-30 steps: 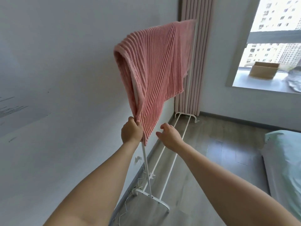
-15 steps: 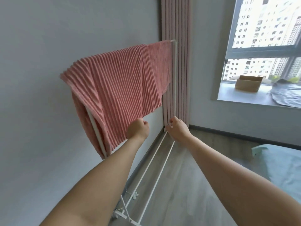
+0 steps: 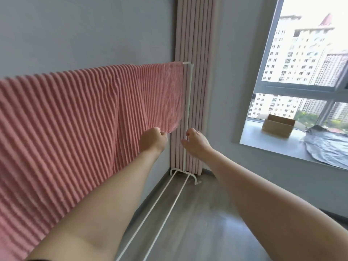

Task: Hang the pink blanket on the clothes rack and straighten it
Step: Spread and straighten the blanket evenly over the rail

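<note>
pink blanket runs off the left edge of view, so its near end and lower left hem are cut off; the top rail of the clothes rack is hidden under the fabric, only the white end cap and far upright showing, plus the two floor rails and the far foot. near foot of the rack not in view. blanket is draped over the rail along the grey wall, ribbed face outward, lower edge uneven: shorter at the far end, hanging deeper toward the left. left hand fisted, closed on the blanket's bottom hem near the far corner; fingertips hidden behind the knuckles. right hand just beside the rack's upright, fingers curled loosely, holding nothing; whether a fingertip touches the pole cannot be told. both forearms bare, stretched forward. pink curtain behind the upright. on the window sill, a cardboard box and a crumpled grey sheet, partly cut off at the right edge.
</note>
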A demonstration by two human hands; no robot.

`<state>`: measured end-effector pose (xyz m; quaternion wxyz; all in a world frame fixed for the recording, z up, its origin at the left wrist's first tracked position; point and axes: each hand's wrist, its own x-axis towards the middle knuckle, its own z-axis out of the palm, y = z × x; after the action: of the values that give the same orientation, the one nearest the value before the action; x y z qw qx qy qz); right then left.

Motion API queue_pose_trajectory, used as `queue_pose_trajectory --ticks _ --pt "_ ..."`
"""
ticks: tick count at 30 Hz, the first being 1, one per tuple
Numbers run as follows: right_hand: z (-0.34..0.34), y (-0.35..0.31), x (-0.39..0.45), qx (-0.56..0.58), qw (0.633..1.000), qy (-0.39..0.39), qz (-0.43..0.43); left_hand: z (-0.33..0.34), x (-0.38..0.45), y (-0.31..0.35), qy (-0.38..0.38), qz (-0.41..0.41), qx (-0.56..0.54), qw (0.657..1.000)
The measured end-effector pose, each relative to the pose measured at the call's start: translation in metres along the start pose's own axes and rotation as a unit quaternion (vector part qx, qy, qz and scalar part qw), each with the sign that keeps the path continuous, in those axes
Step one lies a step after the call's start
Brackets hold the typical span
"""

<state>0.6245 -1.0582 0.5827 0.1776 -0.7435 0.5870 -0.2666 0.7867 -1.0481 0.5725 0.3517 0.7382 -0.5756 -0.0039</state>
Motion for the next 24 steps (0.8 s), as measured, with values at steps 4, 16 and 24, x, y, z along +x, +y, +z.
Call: queue_pose_trajectory --ticks 4,16,24 --pt "-0.009 0.027 0.095 -0.006 0.999 -0.015 -0.040 0.028 0.076 0.024 0.023 -0.032 0.049 0.998" --pt "-0.006 0.054 0.337 0.049 0.976 -0.076 -0.200 0.071 0.233 0.057 0.204 -0.069 0.171 0.962" --pt "-0.014 -0.043 0.430 0.135 0.915 -0.074 -0.373 0.017 0.301 0.069 0.337 -0.075 0.387 0.855"
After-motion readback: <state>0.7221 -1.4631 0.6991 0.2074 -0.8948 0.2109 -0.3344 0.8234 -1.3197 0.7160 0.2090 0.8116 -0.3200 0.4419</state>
